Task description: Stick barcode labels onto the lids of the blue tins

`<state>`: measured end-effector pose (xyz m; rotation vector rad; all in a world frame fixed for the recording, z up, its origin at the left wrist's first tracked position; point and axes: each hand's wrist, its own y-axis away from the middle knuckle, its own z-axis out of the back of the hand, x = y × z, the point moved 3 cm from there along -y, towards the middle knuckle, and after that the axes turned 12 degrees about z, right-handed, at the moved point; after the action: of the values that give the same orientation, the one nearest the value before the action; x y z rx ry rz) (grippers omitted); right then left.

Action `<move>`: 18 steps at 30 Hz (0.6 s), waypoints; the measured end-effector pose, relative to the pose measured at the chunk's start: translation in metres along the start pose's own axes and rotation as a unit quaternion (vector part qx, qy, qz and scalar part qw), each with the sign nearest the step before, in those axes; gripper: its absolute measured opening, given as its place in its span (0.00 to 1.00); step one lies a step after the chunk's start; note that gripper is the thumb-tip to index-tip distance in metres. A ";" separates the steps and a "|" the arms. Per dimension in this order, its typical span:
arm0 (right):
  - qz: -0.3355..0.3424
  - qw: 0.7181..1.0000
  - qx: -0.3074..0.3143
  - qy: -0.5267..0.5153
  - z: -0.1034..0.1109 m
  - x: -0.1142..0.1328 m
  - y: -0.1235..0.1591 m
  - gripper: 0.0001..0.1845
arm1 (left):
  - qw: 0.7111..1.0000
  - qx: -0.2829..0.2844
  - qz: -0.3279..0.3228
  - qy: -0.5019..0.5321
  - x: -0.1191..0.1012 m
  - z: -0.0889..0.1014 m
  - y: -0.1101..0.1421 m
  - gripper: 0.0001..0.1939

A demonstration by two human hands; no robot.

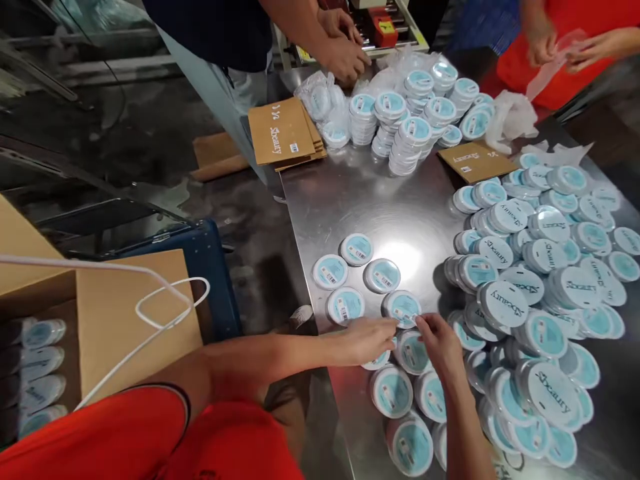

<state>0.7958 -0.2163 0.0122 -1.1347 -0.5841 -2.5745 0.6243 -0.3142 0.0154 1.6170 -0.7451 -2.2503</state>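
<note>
Both my hands are at a round flat tub (pixel 403 307) with a pale blue label, lying on the metal table. The fingers of my left hand (pixel 373 339) are pressed together by the tub's near left edge; whatever they hold is hidden. My right hand (pixel 443 343) pinches a small white sticker at the tub's near right edge. Several similar tubs, one a blue-labelled tub (pixel 331 272) with a white barcode sticker, lie just beyond my left hand. Nearer me, more tubs (pixel 391 391) sit partly under my wrists.
A large heap of tubs (pixel 547 287) covers the table's right side. Stacked tubs (pixel 415 130), plastic bags (pixel 320 100) and brown printed cardboard sleeves (pixel 277 133) are at the far end. Two people work there. An open carton (pixel 135 320) holding tubs, crossed by a white cable (pixel 145 269), stands left.
</note>
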 end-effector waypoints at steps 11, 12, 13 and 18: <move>0.017 0.993 0.091 0.072 -0.007 -0.004 -0.024 0.23 | 0.959 0.000 -0.051 -0.280 -0.003 -0.013 -0.015 0.13; 0.019 0.993 0.094 0.074 -0.007 -0.003 -0.024 0.23 | 0.956 0.002 -0.049 -0.289 -0.005 -0.013 -0.014 0.13; 0.023 0.992 0.097 0.078 -0.007 -0.002 -0.024 0.22 | 0.953 0.004 -0.048 -0.300 -0.007 -0.013 -0.012 0.13; 0.038 0.984 0.114 0.129 -0.007 0.003 -0.026 0.20 | 0.933 0.009 -0.057 -0.355 -0.015 -0.011 -0.008 0.15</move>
<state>0.7792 -0.1969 0.0031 -0.7218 -0.7331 -2.4600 0.6399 -0.3033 0.0201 0.8261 -0.8343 -2.9444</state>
